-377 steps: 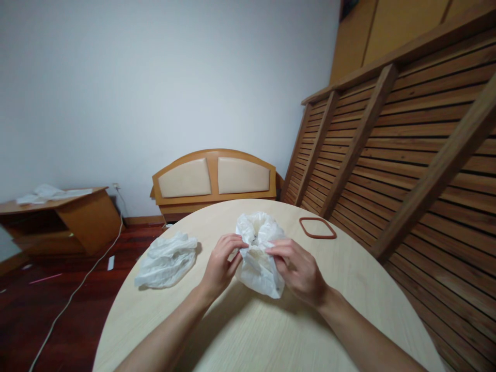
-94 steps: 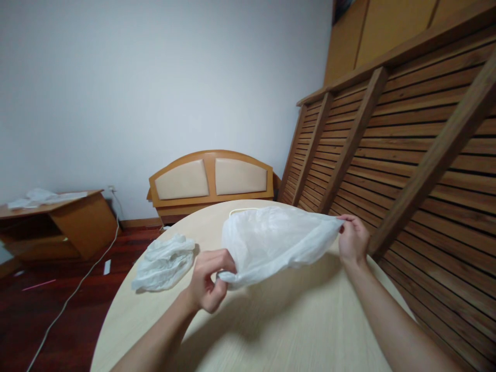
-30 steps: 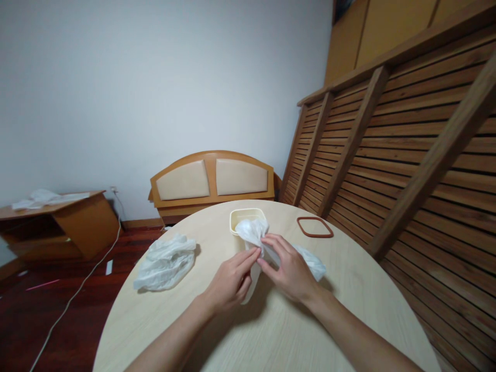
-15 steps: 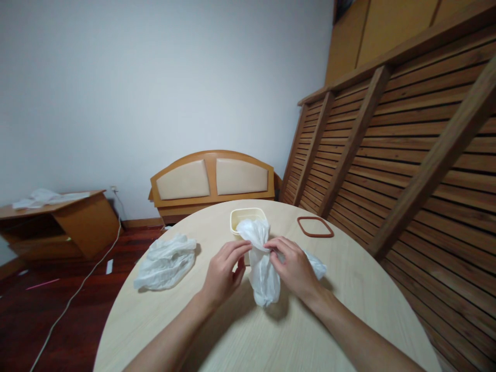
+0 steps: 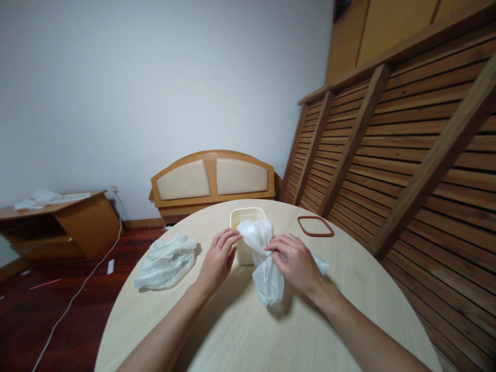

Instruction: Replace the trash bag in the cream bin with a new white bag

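Note:
A white plastic bag [image 5: 267,281] hangs gathered at its middle, its loose upper part spread in front of the container. My right hand [image 5: 296,261] pinches the twisted neck of this bag; more white plastic shows behind that hand, at its right. My left hand [image 5: 219,258] is beside the bag's upper left edge, fingers bent, with the thumb apart from the index finger. Its fingertips are close to the plastic; whether they touch it I cannot tell. Behind the bag stands a cream plastic container [image 5: 244,254], partly covered from view.
Another crumpled white plastic bag [image 5: 166,262] lies on the left of the round table [image 5: 248,341]. A brown rounded-square ring [image 5: 315,235] lies at the back right. Beyond the table are a headboard [image 5: 212,175] and leaning wooden slats [image 5: 349,165].
My left hand has moved left, away from the bag's neck. The bag and my right hand have shifted slightly right, showing more of the container.

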Available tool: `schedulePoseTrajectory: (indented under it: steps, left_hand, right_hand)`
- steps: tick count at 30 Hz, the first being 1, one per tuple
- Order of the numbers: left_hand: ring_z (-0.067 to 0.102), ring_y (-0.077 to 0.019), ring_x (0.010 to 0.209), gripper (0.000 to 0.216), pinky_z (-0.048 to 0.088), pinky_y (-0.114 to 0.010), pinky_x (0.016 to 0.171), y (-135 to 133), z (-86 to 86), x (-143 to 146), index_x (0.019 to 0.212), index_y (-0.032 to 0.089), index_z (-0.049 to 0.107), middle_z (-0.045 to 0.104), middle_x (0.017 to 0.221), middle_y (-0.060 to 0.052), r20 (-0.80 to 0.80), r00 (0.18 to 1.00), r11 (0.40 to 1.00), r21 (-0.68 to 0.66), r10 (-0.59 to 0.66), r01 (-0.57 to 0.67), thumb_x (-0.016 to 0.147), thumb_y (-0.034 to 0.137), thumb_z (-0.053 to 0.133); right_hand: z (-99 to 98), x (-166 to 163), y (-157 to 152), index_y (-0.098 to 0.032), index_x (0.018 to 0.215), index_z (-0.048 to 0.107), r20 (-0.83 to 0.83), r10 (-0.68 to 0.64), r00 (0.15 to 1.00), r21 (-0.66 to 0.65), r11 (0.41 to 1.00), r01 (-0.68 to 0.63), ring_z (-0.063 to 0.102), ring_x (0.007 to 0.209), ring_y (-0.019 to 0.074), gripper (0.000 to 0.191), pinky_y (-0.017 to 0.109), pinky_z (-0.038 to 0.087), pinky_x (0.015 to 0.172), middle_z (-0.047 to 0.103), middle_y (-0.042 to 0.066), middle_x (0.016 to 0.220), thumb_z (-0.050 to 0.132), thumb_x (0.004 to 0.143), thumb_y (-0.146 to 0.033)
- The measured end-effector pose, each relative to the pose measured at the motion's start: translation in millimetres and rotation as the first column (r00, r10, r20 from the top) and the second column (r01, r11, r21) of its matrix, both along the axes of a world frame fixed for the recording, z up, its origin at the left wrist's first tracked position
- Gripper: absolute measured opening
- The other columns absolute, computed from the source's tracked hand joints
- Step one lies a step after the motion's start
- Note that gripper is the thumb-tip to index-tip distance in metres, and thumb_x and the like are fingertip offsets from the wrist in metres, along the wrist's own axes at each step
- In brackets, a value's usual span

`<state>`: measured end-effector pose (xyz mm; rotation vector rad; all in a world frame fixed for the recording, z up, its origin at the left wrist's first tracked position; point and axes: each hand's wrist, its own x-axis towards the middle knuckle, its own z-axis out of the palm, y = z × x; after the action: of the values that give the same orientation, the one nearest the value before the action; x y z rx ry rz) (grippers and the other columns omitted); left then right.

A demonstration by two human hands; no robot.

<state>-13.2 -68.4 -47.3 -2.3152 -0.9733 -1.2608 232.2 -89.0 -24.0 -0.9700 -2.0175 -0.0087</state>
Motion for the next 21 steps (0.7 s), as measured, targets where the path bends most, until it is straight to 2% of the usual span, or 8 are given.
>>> schedulePoseTrajectory:
  steps: [6, 11, 12, 14, 16, 18, 19, 21]
  left_hand:
    - [0.064, -0.0206, 0.098, 0.012, 0.057, -0.037, 0.087, -10, 10.2, 6, 0.104, 0.020, 0.066, 0.073, 0.096, -0.005, 0.068, 0.997, 0.995, 0.094, -0.022, 0.016, 0.096, 0.015, 0.058]
    - [0.068, -0.0194, 0.097, 0.010, 0.051, -0.043, 0.098, -17, 7.5, 12, 0.095, 0.021, 0.067, 0.076, 0.092, -0.003, 0.053, 0.997, 0.989, 0.137, -0.063, 0.055, 0.096, 0.016, 0.058]
    - [0.068, -0.0192, 0.097, 0.010, 0.049, -0.044, 0.101, -19, 6.4, 14, 0.094, 0.022, 0.066, 0.077, 0.092, -0.003, 0.043, 0.997, 0.988, 0.144, -0.066, 0.059, 0.096, 0.015, 0.059]
    - [0.068, -0.0187, 0.096, 0.010, 0.048, -0.044, 0.103, -22, 4.4, 16, 0.095, 0.022, 0.066, 0.077, 0.093, -0.002, 0.017, 0.997, 0.985, 0.157, -0.076, 0.072, 0.095, 0.014, 0.059]
    - [0.067, -0.0183, 0.095, 0.010, 0.047, -0.044, 0.104, -25, 2.8, 18, 0.097, 0.022, 0.065, 0.078, 0.095, -0.002, -0.015, 0.995, 0.981, 0.167, -0.098, 0.100, 0.095, 0.014, 0.059]
    - [0.066, -0.0181, 0.094, 0.010, 0.048, -0.043, 0.103, -28, 1.9, 20, 0.099, 0.022, 0.066, 0.078, 0.095, -0.002, -0.042, 0.992, 0.976, 0.176, -0.120, 0.126, 0.097, 0.016, 0.058]
    - [0.066, -0.0180, 0.094, 0.010, 0.049, -0.042, 0.102, -29, 1.7, 21, 0.100, 0.022, 0.066, 0.078, 0.095, -0.002, -0.052, 0.990, 0.974, 0.181, -0.129, 0.136, 0.098, 0.017, 0.057]
    - [0.066, -0.0179, 0.092, 0.013, 0.051, -0.040, 0.098, -29, 1.7, 22, 0.101, 0.022, 0.066, 0.078, 0.094, -0.003, -0.065, 0.987, 0.970, 0.187, -0.144, 0.154, 0.099, 0.019, 0.054]
  right_hand:
    - [3.7, -1, -3, -0.022, 0.084, 0.067, 0.012, -0.002, 1.000, 0.017, 1.000, 0.002, 0.061, 0.093, 0.0238, 0.018, 0.040, 0.049, 0.086, 0.067, 0.006, 0.095, 0.055, 0.081, -0.009]
    - [5.2, 1, -5, -0.023, 0.081, 0.051, -0.022, -0.095, 0.995, 0.034, 0.995, 0.096, 0.058, 0.087, 0.0251, 0.004, 0.042, 0.049, 0.080, 0.060, 0.007, 0.089, 0.054, 0.083, -0.023]
    - [4.7, 1, -5, -0.023, 0.084, 0.049, -0.054, -0.130, 0.990, 0.042, 0.990, 0.133, 0.059, 0.090, 0.0263, 0.007, 0.043, 0.050, 0.081, 0.060, 0.008, 0.092, 0.055, 0.084, -0.028]
    - [3.0, 1, -5, -0.023, 0.097, 0.050, -0.103, -0.181, 0.978, 0.059, 0.981, 0.187, 0.059, 0.106, 0.0310, 0.025, 0.047, 0.051, 0.089, 0.060, 0.014, 0.112, 0.062, 0.084, -0.040]
    - [1.4, -1, -6, -0.021, 0.119, 0.048, -0.097, -0.198, 0.975, 0.049, 0.978, 0.203, 0.054, 0.124, 0.0355, 0.052, 0.052, 0.048, 0.099, 0.051, 0.019, 0.138, 0.069, 0.080, -0.050]
    - [0.5, -4, -7, -0.022, 0.136, 0.042, -0.048, -0.189, 0.981, 0.010, 0.982, 0.190, 0.049, 0.132, 0.0371, 0.074, 0.055, 0.046, 0.104, 0.041, 0.020, 0.151, 0.072, 0.078, -0.056]
    - [0.3, -5, -7, -0.023, 0.141, 0.040, -0.027, -0.178, 0.984, -0.013, 0.984, 0.178, 0.049, 0.134, 0.0370, 0.079, 0.056, 0.045, 0.105, 0.041, 0.019, 0.152, 0.073, 0.078, -0.056]
    - [0.0, -8, -8, -0.024, 0.142, 0.043, -0.014, -0.146, 0.989, -0.039, 0.989, 0.145, 0.050, 0.134, 0.0359, 0.076, 0.056, 0.044, 0.108, 0.046, 0.017, 0.150, 0.073, 0.079, -0.054]
